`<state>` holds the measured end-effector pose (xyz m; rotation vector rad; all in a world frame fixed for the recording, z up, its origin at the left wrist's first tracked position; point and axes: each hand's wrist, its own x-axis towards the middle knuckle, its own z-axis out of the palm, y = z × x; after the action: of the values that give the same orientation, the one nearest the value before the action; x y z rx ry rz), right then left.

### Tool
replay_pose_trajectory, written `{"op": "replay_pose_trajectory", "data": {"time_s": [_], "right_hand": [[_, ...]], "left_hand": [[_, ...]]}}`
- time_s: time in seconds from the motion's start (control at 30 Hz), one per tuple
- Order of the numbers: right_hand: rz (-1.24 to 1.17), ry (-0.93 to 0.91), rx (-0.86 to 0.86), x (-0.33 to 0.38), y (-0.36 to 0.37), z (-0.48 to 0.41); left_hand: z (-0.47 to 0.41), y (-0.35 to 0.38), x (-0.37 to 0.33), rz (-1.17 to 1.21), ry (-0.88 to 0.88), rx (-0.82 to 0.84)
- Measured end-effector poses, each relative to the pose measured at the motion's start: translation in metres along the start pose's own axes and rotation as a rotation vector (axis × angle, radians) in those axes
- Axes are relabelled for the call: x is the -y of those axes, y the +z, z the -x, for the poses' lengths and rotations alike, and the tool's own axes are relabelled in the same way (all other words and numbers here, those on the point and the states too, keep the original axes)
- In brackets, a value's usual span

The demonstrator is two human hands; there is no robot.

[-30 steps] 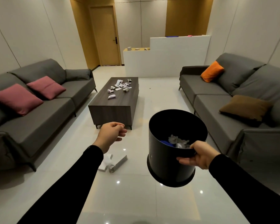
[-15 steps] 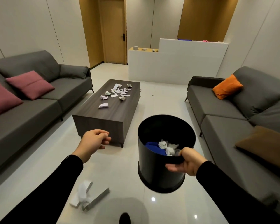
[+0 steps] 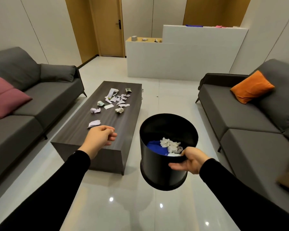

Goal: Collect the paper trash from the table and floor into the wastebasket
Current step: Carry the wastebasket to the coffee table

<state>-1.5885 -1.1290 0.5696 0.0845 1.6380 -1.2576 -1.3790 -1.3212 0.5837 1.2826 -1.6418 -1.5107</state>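
Observation:
My right hand (image 3: 189, 160) grips the near rim of a black round wastebasket (image 3: 158, 167), held in the air right of the coffee table. Inside lie crumpled white paper (image 3: 170, 145) and something blue. My left hand (image 3: 101, 138) hovers over the near end of the dark wooden coffee table (image 3: 113, 132), fingers loosely curled, nothing in it. A crumpled paper scrap (image 3: 94, 123) lies just beyond its fingers. Several more paper scraps (image 3: 117, 100) are scattered over the table's far half.
Grey sofas stand at the left (image 3: 32, 104) and right (image 3: 250, 117) of the table, with pink and orange cushions. A white counter (image 3: 182, 59) and a wooden door are at the back. A few tiny scraps (image 3: 142, 90) lie on the glossy floor by the table's far corner.
I have moved forward to the coffee table; it is much nearer. The paper on the floor by my left arm has dropped out of view. My left hand now hovers over the table's near end.

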Motion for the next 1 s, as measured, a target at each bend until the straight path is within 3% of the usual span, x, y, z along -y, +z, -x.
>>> {"op": "replay_pose_trajectory", "data": {"time_s": [0.43, 0.7, 1.0], "right_hand": [[0.093, 0.113, 0.013, 0.182, 0.035, -0.298], [0.079, 0.244, -0.098, 0.244, 0.068, -0.437], [0.015, 0.361, -0.210, 0.284, 0.122, -0.623]], "left_hand": [[-0.288, 0.110, -0.013, -0.046, -0.193, -0.057], [-0.444, 0.152, -0.011, -0.038, -0.289, 0.010], [-0.652, 0.211, 0.048, -0.013, -0.451, 0.105]]}}
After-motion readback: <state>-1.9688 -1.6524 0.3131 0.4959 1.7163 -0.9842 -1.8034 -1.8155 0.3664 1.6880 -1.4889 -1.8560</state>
